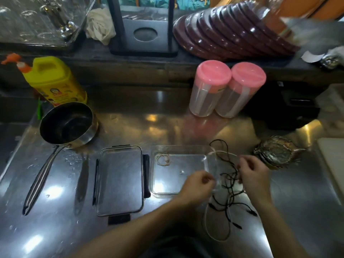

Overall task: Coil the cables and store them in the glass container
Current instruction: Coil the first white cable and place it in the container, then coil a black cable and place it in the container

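- Head view, nearest to me: my 2 forearms reach in from the bottom edge over the wet steel counter (55, 192), and loose ends of the black cable (229, 187) and a thin white cable (206, 228) lie tangled on it just beside the right edge of the glass container (211, 151).
- My left hand (198, 183) is closed in a pinch; the blur hides exactly which strand it has, but it looks like the white one.
- My right hand (254, 174) is also pinched narrow, on what I judge to be the black cable, lifted a little above the tangle.
- To do this step well, I think I should separate 1 cable from the other first, then wind it in even loops around my fingers while keeping light tension, so the plug ends do not snag.
- The container stands open, with 1 small pale coil (163, 159) already in its far left corner; its lid (120, 180) lies flat just to the left.
- Further off sit a saucepan (67, 123), a yellow bottle (54, 81) and 2 pink-lidded jars (228, 88), all well apart from my work.
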Available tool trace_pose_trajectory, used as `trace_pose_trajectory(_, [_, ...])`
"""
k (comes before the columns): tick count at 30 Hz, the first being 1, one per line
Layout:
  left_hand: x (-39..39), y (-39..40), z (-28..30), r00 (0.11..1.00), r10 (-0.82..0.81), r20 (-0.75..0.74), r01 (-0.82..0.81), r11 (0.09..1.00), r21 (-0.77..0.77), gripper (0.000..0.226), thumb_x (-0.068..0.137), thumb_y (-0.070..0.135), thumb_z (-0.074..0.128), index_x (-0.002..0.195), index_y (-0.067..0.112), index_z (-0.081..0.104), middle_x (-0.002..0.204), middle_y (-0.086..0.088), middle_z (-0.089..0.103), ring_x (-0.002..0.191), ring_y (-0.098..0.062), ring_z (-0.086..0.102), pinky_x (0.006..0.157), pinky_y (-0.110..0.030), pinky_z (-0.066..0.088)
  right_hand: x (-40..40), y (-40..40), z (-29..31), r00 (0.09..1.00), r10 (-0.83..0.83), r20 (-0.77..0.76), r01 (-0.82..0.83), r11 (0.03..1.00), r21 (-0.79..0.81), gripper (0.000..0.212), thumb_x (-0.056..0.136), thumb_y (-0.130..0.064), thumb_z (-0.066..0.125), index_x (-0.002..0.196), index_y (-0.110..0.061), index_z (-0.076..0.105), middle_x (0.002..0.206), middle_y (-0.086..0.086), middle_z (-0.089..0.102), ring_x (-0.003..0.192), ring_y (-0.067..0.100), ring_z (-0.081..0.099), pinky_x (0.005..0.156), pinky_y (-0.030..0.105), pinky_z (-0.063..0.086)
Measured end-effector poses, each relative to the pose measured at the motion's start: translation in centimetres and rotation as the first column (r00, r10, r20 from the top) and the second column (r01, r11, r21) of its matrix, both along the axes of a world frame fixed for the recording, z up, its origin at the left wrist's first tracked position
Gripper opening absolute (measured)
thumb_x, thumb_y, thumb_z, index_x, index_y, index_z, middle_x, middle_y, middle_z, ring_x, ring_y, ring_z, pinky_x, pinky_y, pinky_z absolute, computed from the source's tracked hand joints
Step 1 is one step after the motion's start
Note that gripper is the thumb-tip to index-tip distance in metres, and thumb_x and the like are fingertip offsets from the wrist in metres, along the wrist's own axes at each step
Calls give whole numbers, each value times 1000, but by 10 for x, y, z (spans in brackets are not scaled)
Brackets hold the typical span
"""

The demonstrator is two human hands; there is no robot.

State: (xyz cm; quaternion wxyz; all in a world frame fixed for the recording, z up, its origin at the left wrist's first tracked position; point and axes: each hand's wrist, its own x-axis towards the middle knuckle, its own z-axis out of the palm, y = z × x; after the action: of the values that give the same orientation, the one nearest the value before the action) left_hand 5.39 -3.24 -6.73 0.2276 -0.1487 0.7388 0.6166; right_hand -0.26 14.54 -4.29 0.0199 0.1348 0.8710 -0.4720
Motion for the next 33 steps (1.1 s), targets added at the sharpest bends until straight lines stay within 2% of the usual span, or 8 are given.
trace_pose_trajectory(4, [27, 52, -9, 940, -333, 70, 333, 943, 4, 12, 97, 20, 56, 95, 23, 68, 79, 10, 63, 77, -5, 63, 71, -17, 52, 39, 68, -50, 977, -119, 176, 71, 964, 257, 22, 98, -24, 62, 120, -23, 66, 107, 9, 70, 90, 29, 66, 75, 40, 51])
trace_pose_trajectory(8, [47, 76, -33, 912, -381, 153, 410, 866, -287, 41, 91, 35, 58, 130, 24, 61, 131, -10, 60, 122, -30, 58, 107, -41, 47, 77, 90, -101, 877, 132, 462, -315, 884, 346, 52, 88, -20, 65, 139, -28, 56, 127, 11, 57, 106, 35, 67, 83, 35, 52])
trace_pose_trajectory(11, [52, 75, -47, 897, -385, 216, 441, 803, -401, 57, 86, 35, 66, 139, 21, 50, 142, -12, 39, 127, -34, 47, 108, -42, 45, 94, 89, -118, 840, 185, 511, -424, 812, 402, 44, 89, -21, 61, 133, -19, 55, 127, 13, 50, 105, 38, 65, 84, 36, 54])
trace_pose_trajectory(14, [55, 75, -67, 934, -303, 190, 358, 817, -452, 62, 77, 30, 68, 136, 26, 48, 137, -7, 43, 117, -29, 54, 96, -42, 56, 98, 83, -114, 869, 224, 442, -409, 827, 385, 19, 97, -16, 58, 112, -8, 66, 106, 8, 61, 102, 33, 66, 73, 26, 40])
trace_pose_trajectory(18, [52, 75, -72, 956, -243, 163, 290, 852, -436, 51, 77, 32, 67, 126, 29, 53, 123, -4, 45, 105, -25, 57, 85, -41, 62, 99, 82, -88, 914, 211, 346, -350, 843, 410, 21, 101, -30, 55, 81, -33, 62, 82, -8, 64, 84, 18, 68, 55, 19, 33])
trace_pose_trajectory(22, [52, 81, -46, 991, -129, 15, 128, 948, -290, 25, 77, 38, 69, 97, 43, 55, 101, 10, 57, 92, -17, 67, 75, -34, 61, 93, 86, -28, 967, 239, 92, -255, 929, 269, 14, 99, -31, 63, 97, -31, 76, 83, -11, 74, 72, 7, 65, 63, 27, 51])
trace_pose_trajectory(26, [45, 90, -1, 991, -72, -111, 74, 997, 11, 57, 91, 31, 72, 137, 44, 40, 105, 6, 67, 86, 1, 68, 69, -17, 56, 73, 87, 38, 955, 289, -74, -289, 957, 4, 9, 93, -18, 74, 92, -24, 80, 65, -19, 69, 61, 5, 64, 61, 17, 48])
trace_pose_trajectory(33, [3, 78, 45, 896, -88, -436, 44, 993, -109, 12, 96, 37, 64, 100, 26, 65, 73, 7, 62, 66, -5, 57, 65, -29, 50, 44, 73, 132, 919, 236, -316, -284, 952, -112, 14, 95, -12, 68, 94, -21, 78, 57, -16, 65, 51, 3, 55, 51, 14, 42])
